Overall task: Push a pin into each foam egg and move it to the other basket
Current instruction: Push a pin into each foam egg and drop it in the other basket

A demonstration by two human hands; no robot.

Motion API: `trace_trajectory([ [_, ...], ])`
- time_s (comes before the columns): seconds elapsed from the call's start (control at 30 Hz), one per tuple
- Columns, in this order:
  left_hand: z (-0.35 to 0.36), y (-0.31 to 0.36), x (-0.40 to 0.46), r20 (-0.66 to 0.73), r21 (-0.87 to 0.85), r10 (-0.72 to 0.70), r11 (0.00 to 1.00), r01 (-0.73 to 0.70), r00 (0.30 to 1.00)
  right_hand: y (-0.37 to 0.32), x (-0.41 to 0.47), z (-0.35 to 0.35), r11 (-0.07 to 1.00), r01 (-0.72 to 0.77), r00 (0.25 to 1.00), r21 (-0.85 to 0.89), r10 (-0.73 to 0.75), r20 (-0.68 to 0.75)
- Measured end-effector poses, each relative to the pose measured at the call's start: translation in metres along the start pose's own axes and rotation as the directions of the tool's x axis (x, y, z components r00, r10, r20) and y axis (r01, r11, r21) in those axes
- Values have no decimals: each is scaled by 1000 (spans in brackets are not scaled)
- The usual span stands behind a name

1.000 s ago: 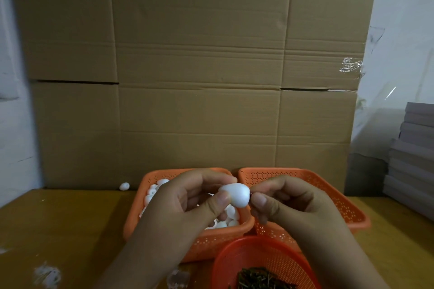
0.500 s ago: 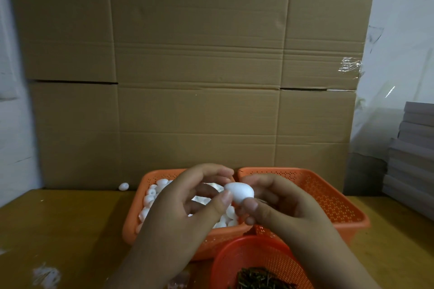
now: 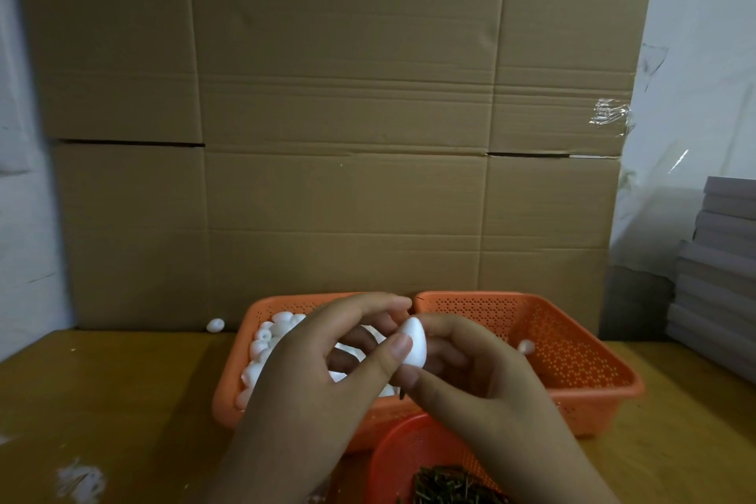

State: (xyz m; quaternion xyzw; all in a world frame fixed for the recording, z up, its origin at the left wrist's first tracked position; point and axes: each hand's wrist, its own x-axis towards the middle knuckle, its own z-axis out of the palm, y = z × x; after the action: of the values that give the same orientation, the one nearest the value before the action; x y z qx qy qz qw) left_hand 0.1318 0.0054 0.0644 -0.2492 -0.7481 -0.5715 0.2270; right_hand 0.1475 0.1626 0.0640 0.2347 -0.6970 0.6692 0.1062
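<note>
A white foam egg (image 3: pixel 413 346) is held point up above the baskets. My left hand (image 3: pixel 319 372) pinches it between thumb and forefinger. My right hand (image 3: pixel 482 381) cups it from behind, thumb pressed at its lower end. A thin dark sliver, perhaps a pin (image 3: pixel 403 394), shows just under that thumb. The left orange basket (image 3: pixel 262 311) holds several foam eggs, partly hidden by my left hand. The right orange basket (image 3: pixel 613 385) holds one egg (image 3: pixel 526 347). A round red basket (image 3: pixel 409 446) at the bottom edge holds dark pins (image 3: pixel 450 487).
A stray egg (image 3: pixel 215 324) lies on the wooden table (image 3: pixel 122 401), left of the baskets. A tall cardboard box (image 3: pixel 347 135) stands right behind them. Grey boards (image 3: pixel 720 258) are stacked at the right. White crumbs (image 3: pixel 79 481) lie at the near left.
The egg has turned from lying sideways to point up. My right hand has closed in from the egg's right end to behind and under it. Both hands sit slightly lower.
</note>
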Motion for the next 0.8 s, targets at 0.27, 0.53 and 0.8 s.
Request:
trace_trajectory([
  [0.27,0,1,-1,86,41,-102,994,99,991,-2,4,-15,976,-80,996,203,85,-17],
  [0.53,4,5,-1,247,-56,-162,982,181,955,-3,2,-11,993,-26,998,115,33,-57],
  [0.8,8,5,-7,214,-16,-95,995,100,972,-16,0,-9,997,20,990,70,-10,-140],
])
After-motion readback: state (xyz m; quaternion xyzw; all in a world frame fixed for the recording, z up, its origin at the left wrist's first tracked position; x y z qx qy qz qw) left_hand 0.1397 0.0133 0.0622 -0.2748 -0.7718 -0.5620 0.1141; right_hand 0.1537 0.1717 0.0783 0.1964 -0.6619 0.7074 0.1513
